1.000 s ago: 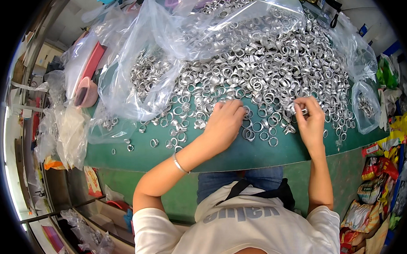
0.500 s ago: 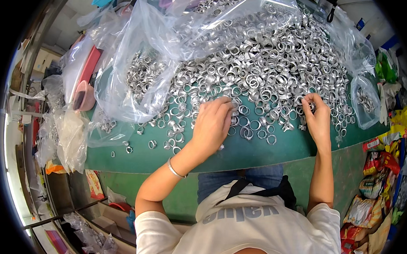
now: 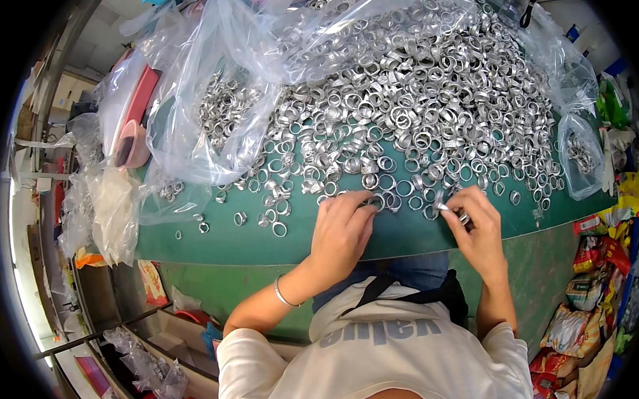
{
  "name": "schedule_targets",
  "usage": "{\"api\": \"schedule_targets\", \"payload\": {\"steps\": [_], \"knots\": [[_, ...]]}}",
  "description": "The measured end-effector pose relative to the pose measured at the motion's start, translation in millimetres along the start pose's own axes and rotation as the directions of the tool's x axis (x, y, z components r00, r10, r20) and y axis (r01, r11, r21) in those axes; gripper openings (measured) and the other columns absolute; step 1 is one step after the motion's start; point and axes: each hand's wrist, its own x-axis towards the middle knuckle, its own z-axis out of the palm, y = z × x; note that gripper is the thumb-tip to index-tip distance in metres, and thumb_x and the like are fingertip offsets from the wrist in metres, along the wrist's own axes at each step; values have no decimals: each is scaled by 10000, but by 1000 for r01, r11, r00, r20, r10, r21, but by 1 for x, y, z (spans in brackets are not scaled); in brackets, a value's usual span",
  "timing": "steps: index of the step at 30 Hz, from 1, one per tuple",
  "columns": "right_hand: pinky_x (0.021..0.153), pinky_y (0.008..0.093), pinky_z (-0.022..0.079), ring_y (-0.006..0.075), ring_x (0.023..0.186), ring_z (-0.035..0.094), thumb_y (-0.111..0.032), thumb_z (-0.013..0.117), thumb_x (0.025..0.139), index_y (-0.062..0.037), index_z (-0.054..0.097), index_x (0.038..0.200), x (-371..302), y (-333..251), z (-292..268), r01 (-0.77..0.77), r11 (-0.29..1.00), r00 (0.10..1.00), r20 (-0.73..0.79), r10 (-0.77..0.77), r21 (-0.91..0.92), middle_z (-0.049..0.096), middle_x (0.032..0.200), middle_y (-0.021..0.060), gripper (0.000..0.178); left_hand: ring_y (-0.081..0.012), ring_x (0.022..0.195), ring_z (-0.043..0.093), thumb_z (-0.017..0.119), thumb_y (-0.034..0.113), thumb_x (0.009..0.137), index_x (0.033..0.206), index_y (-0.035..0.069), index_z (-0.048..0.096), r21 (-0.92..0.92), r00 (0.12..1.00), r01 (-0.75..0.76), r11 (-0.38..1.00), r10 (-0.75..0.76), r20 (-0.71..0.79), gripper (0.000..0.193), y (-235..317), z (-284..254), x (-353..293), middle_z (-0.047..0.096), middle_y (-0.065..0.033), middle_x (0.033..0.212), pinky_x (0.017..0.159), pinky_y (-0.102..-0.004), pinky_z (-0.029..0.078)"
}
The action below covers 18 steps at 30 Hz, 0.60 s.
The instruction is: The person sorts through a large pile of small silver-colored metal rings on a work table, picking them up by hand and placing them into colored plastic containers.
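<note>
A large heap of silver metal rings (image 3: 443,91) spreads over the green tabletop (image 3: 402,241). My left hand (image 3: 343,232), a bangle on its wrist, is closed at the near edge of the heap. Its thumb and forefinger pinch a ring (image 3: 378,201). To its right, my right hand (image 3: 479,230) holds a small silver ring (image 3: 443,207) between thumb and fingertip. Another ring (image 3: 464,218) shows under its curled fingers. A few single rings (image 3: 280,229) lie apart on the table, left of my left hand.
Clear plastic bags (image 3: 203,111) cover the heap's left part, with rings inside. Another bag (image 3: 580,156) of rings lies at the right edge. A pink container (image 3: 133,145) stands at the left. Colourful packages (image 3: 587,286) are stacked right of the table.
Both hands have moved nearer to me, toward the table's front edge. My right hand has also shifted left from the heap and now pinches a ring there.
</note>
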Motion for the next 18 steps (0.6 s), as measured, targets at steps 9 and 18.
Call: {"api": "schedule_targets", "payload": {"steps": [9,18], "knots": [[349,177,317,144,625,514,-105,521,868,-45,493,787,-6,21,-4,-286,370,931,165,326,884,567,973,175,105,-303,994,493,644,-19,712,1001,53,562,81,985,159,984,-163,56,308,5,4,-10,516,-117,1108,801,-387,371],[364,221,321,118,510,454,-135,494,882,-48,511,950,-1,44,-21,-182,116,891,113,441,976,542,744,85,111,-265,1018,499,620,17,751,1042,39,561,20,990,-94,995,91,105,298,17,31,49,524,-100,1108,820,-379,372]]}}
